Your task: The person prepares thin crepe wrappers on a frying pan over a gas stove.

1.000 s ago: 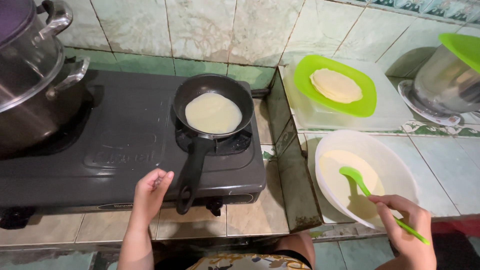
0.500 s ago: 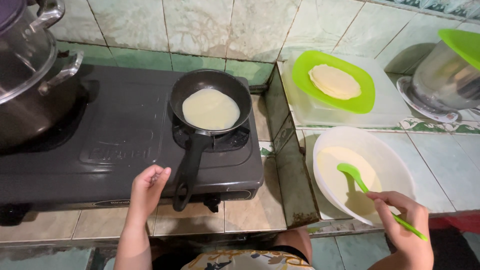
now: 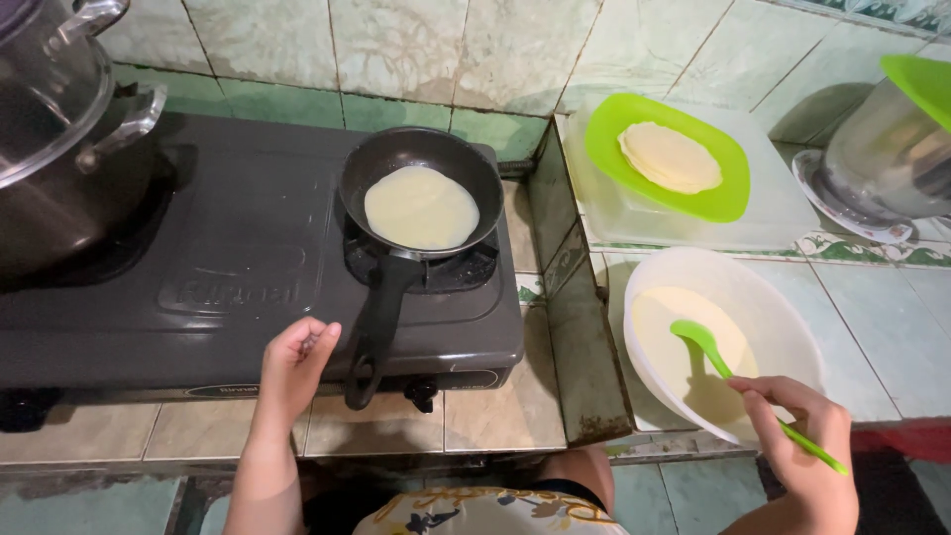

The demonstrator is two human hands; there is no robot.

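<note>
A small black frying pan (image 3: 466, 163) sits on the right burner of a dark gas stove (image 3: 198, 258), with a pale round crepe (image 3: 421, 207) cooking in it. My left hand (image 3: 294, 364) rests empty on the stove's front edge, just left of the pan's black handle (image 3: 378, 317) and apart from it. My right hand (image 3: 797, 441) holds a green ladle (image 3: 728, 369) whose bowl dips into pale batter in a white bowl (image 3: 783, 307). Several finished crepes (image 3: 671, 157) lie stacked on a green plate (image 3: 609, 129) behind the bowl.
A large lidded metal pot (image 3: 59, 149) stands on the stove's left burner. A clear plastic tray (image 3: 773, 213) lies under the green plate. At the far right stands a metal vessel (image 3: 887, 163) with a green lid. Tiled wall runs behind; a step separates stove and counter.
The view has shifted slightly. My left hand has edged a little closer to the pan handle; the right hand still holds the ladle in the batter.
</note>
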